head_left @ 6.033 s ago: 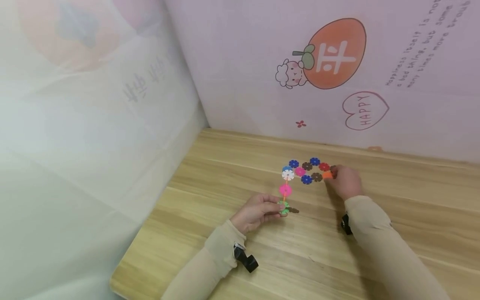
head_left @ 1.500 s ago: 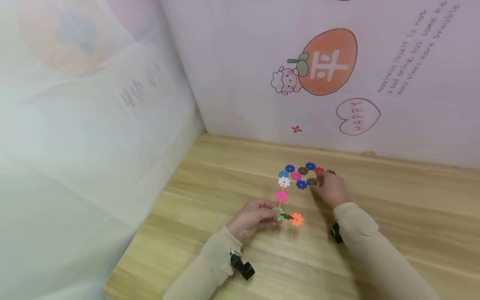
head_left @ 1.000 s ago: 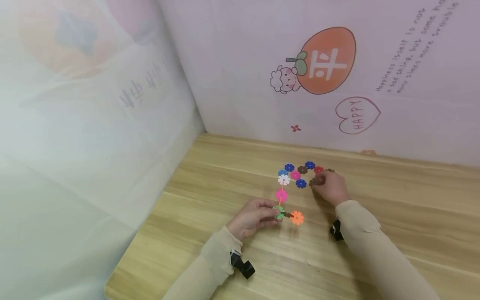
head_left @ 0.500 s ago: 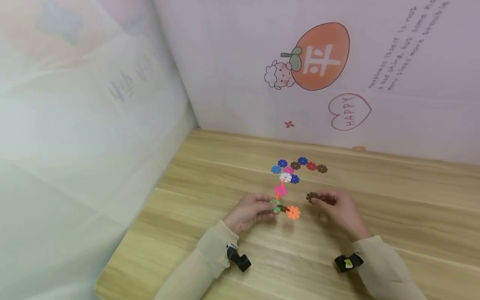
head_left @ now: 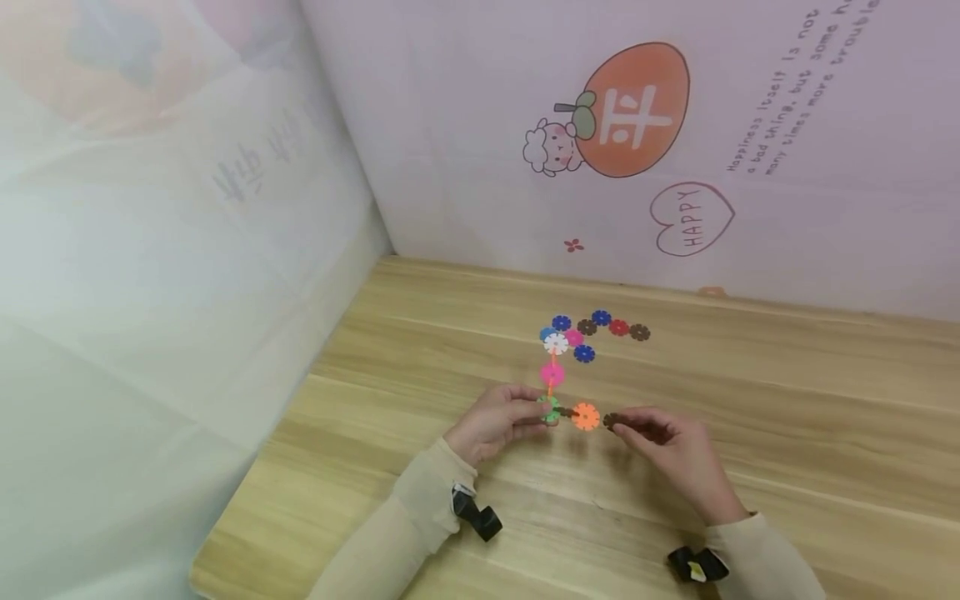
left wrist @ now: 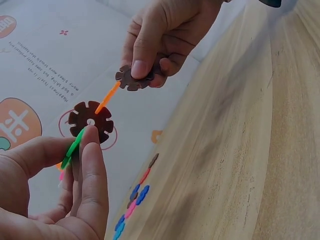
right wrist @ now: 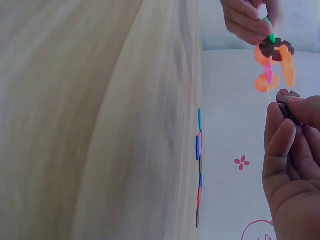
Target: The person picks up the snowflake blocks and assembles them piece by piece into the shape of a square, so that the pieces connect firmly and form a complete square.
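My left hand (head_left: 498, 423) pinches the green interlocking disc (head_left: 550, 408) of a joined chain held over the table. From the green disc the chain runs up through an orange edge-on disc, a pink disc (head_left: 552, 374) and another orange one to a white disc (head_left: 556, 343). On its other side a brown disc (left wrist: 78, 120) joins it to an orange disc (head_left: 586, 417) at the right end. My right hand (head_left: 678, 450) pinches a loose brown disc (head_left: 611, 421) between thumb and fingers. In the left wrist view that disc's notched rim overlaps the orange disc's tip.
Loose discs lie flat on the wooden table (head_left: 787, 433) behind the hands: several blue, a pink, a red disc (head_left: 618, 327) and brown ones, including a brown disc (head_left: 639, 332) at the right. A printed cloth wall (head_left: 465, 167) stands along the back, another along the left.
Earlier the right hand brought the orange disc to the chain's end. It then picked up a brown disc from the table and moved it toward the front, beside the orange disc. The left hand keeps its hold.
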A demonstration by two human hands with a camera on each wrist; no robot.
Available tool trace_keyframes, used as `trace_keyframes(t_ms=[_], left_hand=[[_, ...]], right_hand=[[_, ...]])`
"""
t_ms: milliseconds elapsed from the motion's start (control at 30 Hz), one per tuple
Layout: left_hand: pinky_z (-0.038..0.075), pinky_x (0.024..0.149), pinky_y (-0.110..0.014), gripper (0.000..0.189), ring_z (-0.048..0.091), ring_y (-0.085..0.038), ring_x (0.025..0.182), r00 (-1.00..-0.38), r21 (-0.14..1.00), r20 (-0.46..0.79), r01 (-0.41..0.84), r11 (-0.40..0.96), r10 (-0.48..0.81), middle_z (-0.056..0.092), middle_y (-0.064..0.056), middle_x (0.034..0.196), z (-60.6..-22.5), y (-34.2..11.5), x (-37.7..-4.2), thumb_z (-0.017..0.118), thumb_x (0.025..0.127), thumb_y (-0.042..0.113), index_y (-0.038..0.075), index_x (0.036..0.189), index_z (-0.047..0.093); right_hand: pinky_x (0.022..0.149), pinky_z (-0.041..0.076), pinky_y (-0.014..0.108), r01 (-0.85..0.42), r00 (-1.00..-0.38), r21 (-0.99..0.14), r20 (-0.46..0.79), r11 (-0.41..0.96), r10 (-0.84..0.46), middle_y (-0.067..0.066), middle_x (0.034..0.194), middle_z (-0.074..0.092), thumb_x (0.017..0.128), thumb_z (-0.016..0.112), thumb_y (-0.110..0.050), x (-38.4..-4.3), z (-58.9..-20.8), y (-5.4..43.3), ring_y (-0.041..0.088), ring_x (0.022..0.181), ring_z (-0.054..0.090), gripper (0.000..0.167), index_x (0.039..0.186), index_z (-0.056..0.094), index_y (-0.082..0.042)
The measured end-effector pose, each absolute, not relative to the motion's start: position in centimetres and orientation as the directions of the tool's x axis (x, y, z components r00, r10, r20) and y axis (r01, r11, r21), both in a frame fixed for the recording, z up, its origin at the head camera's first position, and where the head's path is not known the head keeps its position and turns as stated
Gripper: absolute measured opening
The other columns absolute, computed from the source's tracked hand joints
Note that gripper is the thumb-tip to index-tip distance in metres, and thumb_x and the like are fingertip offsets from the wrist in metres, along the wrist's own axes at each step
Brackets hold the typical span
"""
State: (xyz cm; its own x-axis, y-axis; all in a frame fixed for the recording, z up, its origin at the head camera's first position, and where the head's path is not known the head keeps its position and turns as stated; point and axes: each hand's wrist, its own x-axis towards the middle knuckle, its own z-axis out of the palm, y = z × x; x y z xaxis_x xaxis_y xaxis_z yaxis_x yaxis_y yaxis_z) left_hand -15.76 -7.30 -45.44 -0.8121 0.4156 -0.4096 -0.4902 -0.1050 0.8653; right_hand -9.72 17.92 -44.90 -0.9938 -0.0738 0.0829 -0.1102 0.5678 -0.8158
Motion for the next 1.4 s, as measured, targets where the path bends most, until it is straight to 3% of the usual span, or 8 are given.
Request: trace_keyframes(t_ms=[433,1000,1400], left_hand=[[0.058,0.092,-0.036,0.024,0.072,-0.016,0.084,-0.801,0.859,-0.411,-0.500,-0.108,0.434,0.070,-0.010,0.100,-45.4,-7.3,-15.5,0.065,0.091,0.001,-0.005,0.115,0.061],[0.058,0.093,-0.037,0.019,0.072,-0.015,0.083,-0.800,0.867,-0.398,-0.487,-0.101,0.449,0.070,-0.008,0.097,-45.4,-7.2,-15.5,0.063,0.092,-0.001,-0.005,0.110,0.061],[0.060,0.088,-0.031,0.018,0.072,-0.014,0.084,-0.804,0.867,-0.395,-0.487,-0.110,0.444,0.070,-0.008,0.097,-45.2,-7.6,-15.8,0.063,0.092,0.000,-0.003,0.110,0.061]], right_hand=[[0.064,0.057,0.021,-0.162,-0.987,-0.831,0.130,0.532,-0.096,0.000,0.097,0.077,0.090,0.073,-0.016,-9.0,-45.1,17.3,0.002,0.078,0.067,0.011,0.101,0.074,-0.016],[0.069,0.058,0.017,-0.259,-0.965,-0.804,0.240,0.536,-0.106,-0.004,0.093,0.077,0.088,0.075,-0.011,-8.9,-45.5,16.7,0.000,0.081,0.068,0.011,0.096,0.077,-0.019],[0.069,0.058,0.020,-0.255,-0.967,-0.797,0.222,0.547,-0.127,-0.004,0.096,0.076,0.090,0.072,-0.010,-9.3,-45.2,16.8,0.000,0.082,0.067,0.015,0.103,0.073,-0.017]])
